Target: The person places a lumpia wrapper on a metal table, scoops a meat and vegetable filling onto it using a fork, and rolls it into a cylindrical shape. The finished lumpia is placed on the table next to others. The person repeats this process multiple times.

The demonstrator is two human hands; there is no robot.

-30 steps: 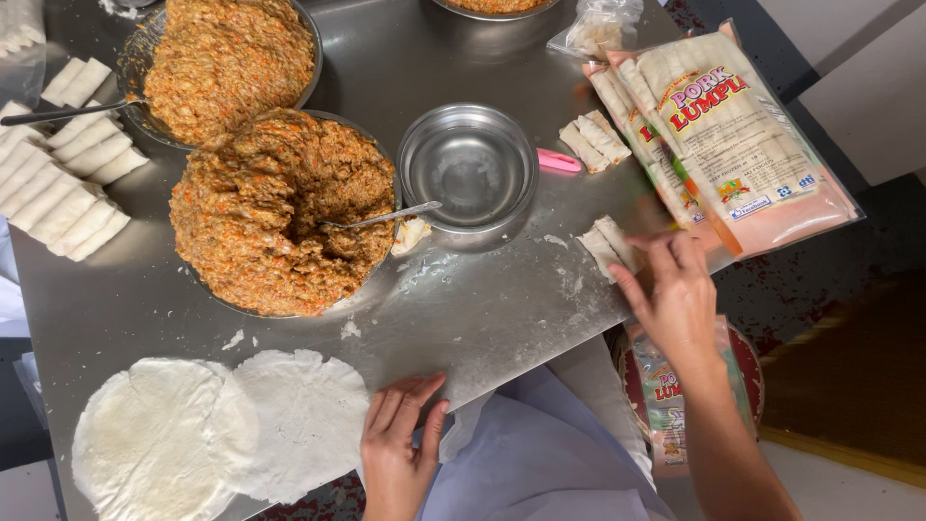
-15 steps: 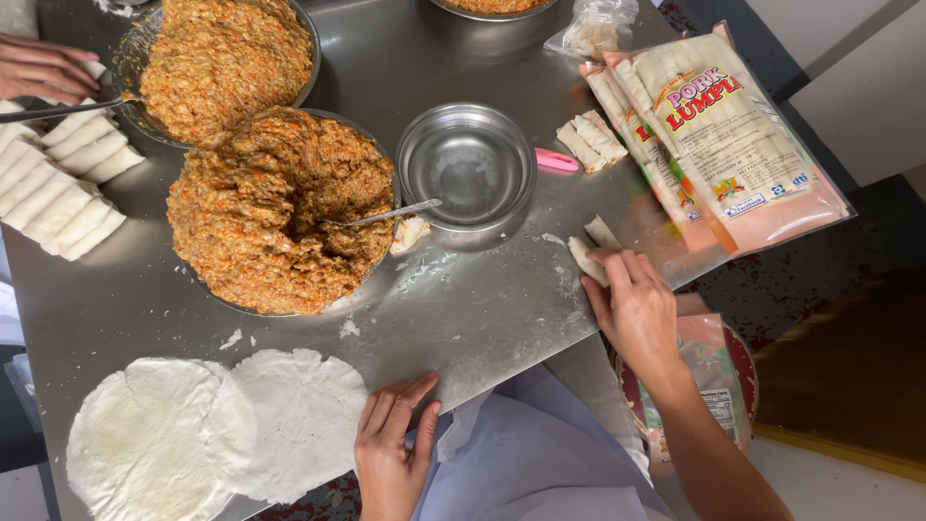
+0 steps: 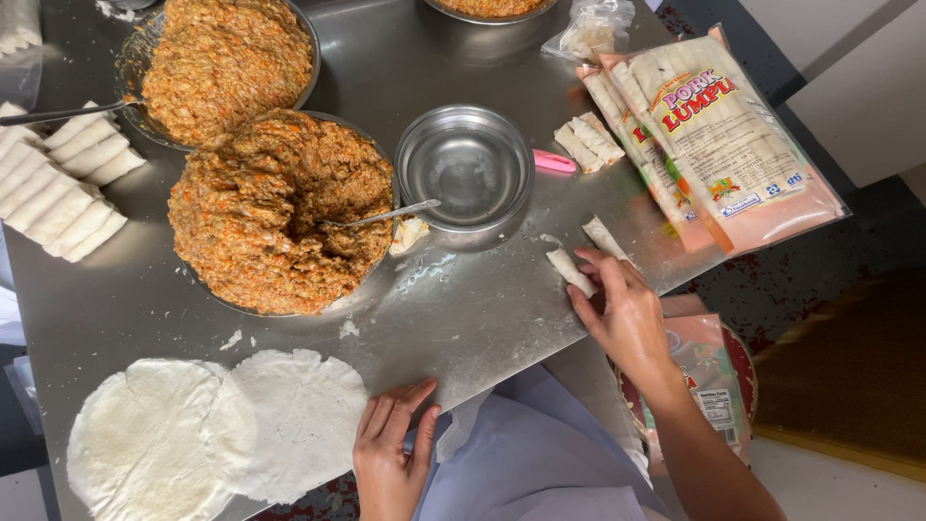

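Note:
My right hand rests at the table's right front edge, its fingertips on a small rolled spring roll; a second small roll lies just beyond it. My left hand lies flat with spread fingers at the front edge, beside a stack of round white wrappers. A large metal bowl heaped with orange minced filling sits in the middle, a spoon stuck in it. Next to it stands a metal bowl that looks empty.
A second bowl of filling stands behind. Finished rolls lie in rows at the left. Two more rolls and a pink item lie by the steel bowl. Printed plastic packs of rolls overhang the right edge.
My right hand moved in from the table's right edge toward the small rolls and now touches one. Another person's hand seen at the far left half a second ago is gone.

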